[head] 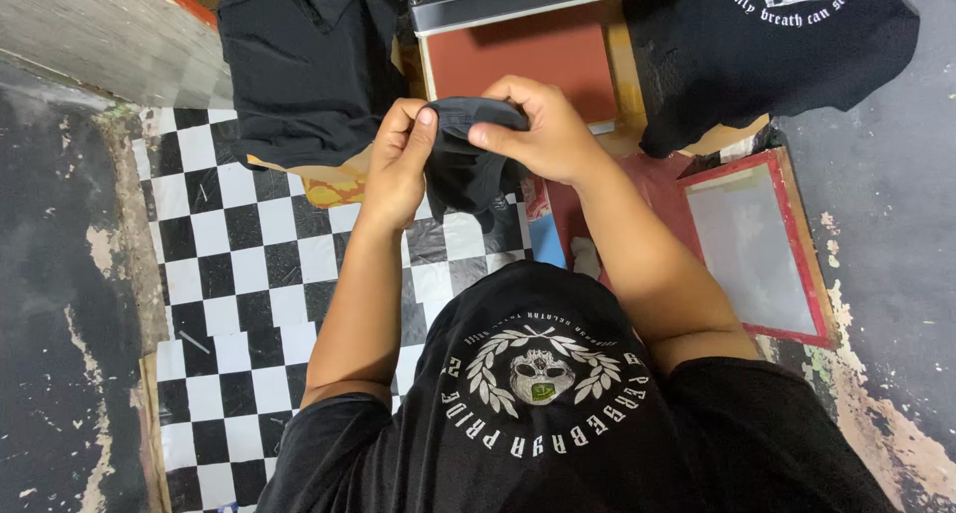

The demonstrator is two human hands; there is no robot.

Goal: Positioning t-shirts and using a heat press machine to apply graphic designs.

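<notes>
- Head view: small bunched piece of black fabric [466, 164] held up in the air between both hands, above the black-and-white chequered floor [239, 264] and just in front of the near edge of the red-brown flat press platen [518, 60].
- Left hand [396, 164] closed on the cloth's left edge, thumb tip pressed on top, fingers curled behind.
- Right hand [543, 129] closed too, pinching the upper right edge between thumb and forefinger.
- Best handled, probably, by keeping both pinches at the top hem and drawing apart evenly, so the folds open without twisting.
- Long axis roughly vertical in the picture: gathered top at the fingers, loose end hanging down towards the wearer's black printed shirt [538, 393].
</notes>
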